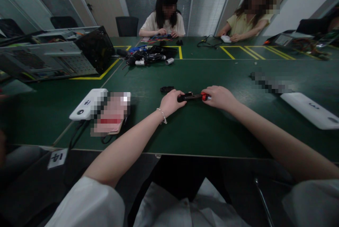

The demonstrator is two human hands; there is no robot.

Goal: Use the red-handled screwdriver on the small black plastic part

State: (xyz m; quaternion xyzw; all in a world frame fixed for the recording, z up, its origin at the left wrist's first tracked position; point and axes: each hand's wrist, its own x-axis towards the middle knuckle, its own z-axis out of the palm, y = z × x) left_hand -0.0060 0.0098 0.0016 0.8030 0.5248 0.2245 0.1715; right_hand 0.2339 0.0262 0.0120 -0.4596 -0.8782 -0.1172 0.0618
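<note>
My left hand, with a beaded bracelet at the wrist, is closed around a small black part low over the green table. My right hand grips a red-handled tool. Its slim dark end points left and meets the black part; whether it is a screwdriver or pliers I cannot make out. Just behind my left hand, another small black piece lies on the table. My fingers hide much of both held things.
Left of me lie a white power bank with a cable and a pinkish phone-like slab. Another white power bank is at right. An open computer case and a heap of black parts stand farther back. Two people work opposite.
</note>
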